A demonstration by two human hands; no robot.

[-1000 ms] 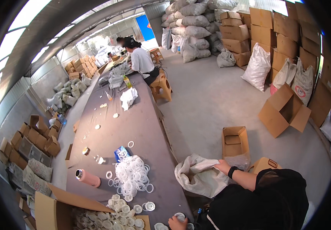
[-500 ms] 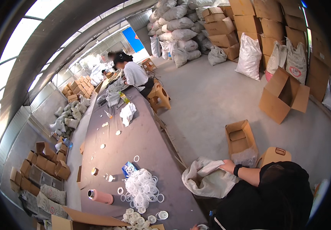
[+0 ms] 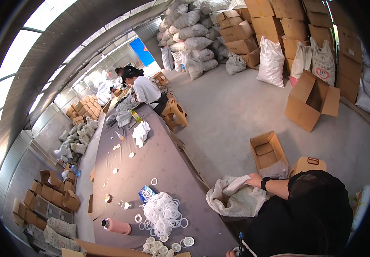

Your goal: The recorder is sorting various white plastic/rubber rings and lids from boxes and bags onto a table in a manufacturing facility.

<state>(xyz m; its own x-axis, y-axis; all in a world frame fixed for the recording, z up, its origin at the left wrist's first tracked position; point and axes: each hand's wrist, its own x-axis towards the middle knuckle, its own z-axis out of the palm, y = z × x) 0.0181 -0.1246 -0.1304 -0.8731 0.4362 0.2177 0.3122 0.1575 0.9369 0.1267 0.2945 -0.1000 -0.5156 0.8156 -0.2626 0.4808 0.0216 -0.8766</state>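
Beside the table's right edge, my right hand [image 3: 254,180], with a black band at its wrist, grips the rim of an off-white woven sack [image 3: 240,202]. The sack's mouth gapes and its cloth sags in folds. Only a sliver of my left hand [image 3: 230,254] shows at the bottom edge, close to a small pale round piece; its fingers are mostly cut off. On the table, left of the sack, lies a heap of translucent white rings [image 3: 163,214]. Several whitish round lids [image 3: 155,246] are gathered just below that heap.
A pink flask [image 3: 117,226], a small clear bottle [image 3: 125,205] and a blue packet [image 3: 146,193] occupy the dark-covered table [image 3: 150,165]. A co-worker [image 3: 145,90] sits farther along it. Open cartons [image 3: 269,155] and a tan stool [image 3: 308,164] stand on the floor at right.
The whole view has shifted slightly. My right hand keeps its hold on the sack's rim, and the sack's folds differ a little.
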